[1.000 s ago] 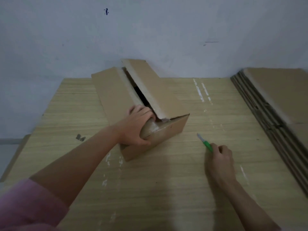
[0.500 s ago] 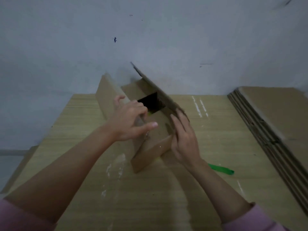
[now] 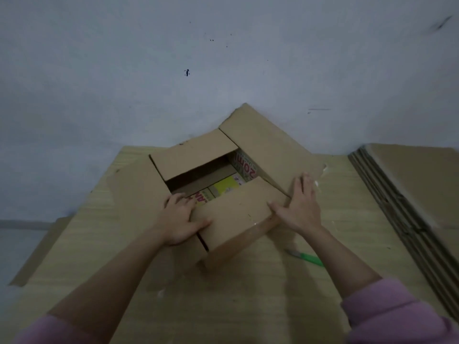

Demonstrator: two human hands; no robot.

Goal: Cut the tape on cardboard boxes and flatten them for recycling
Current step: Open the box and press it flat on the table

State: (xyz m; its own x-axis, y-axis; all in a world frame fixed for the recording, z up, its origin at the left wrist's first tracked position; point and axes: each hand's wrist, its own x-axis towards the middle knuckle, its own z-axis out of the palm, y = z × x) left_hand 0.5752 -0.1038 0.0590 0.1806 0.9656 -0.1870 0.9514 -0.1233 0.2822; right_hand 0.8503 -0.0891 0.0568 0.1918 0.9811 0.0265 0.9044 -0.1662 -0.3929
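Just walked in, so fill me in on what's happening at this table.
A person is opening up a cardboard box on the wooden table. The left hand grips the near flap's edge; the right hand presses flat on the right flap. Printed packaging shows inside. A green cutter lies on the table, flattened cardboard stacked at right.

cardboard box point(image 3: 233, 219) | brown, flaps spread open | green cutter point(image 3: 308, 258) lying beside it, right

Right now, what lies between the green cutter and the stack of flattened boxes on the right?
Only bare wooden table, in the head view. The green cutter lies apart from the stack of flattened boxes, with nothing between them.
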